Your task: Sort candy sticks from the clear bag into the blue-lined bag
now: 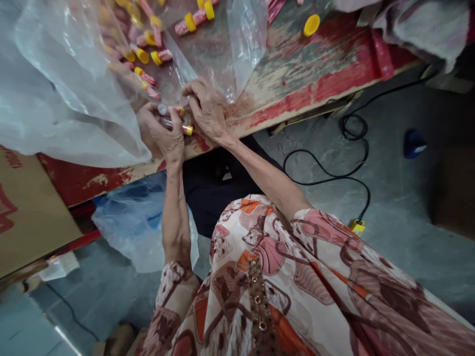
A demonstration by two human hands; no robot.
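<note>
Near the table's front edge, my left hand is closed around small clear tubes with yellow caps; at least two show between thumb and fingers. Just to its right, my right hand lies over the edge of a clear plastic bag, its fingers bent and their tips partly hidden. Whether it grips the plastic I cannot tell. Beyond both hands, several yellow-capped tubes with pink contents lie in a loose pile on and under the plastic.
The worn red wooden table carries a loose yellow cap at the back right. Large translucent plastic sheeting covers the left side, by a cardboard box. A black cable coils on the floor, and a plastic bag hangs below the table.
</note>
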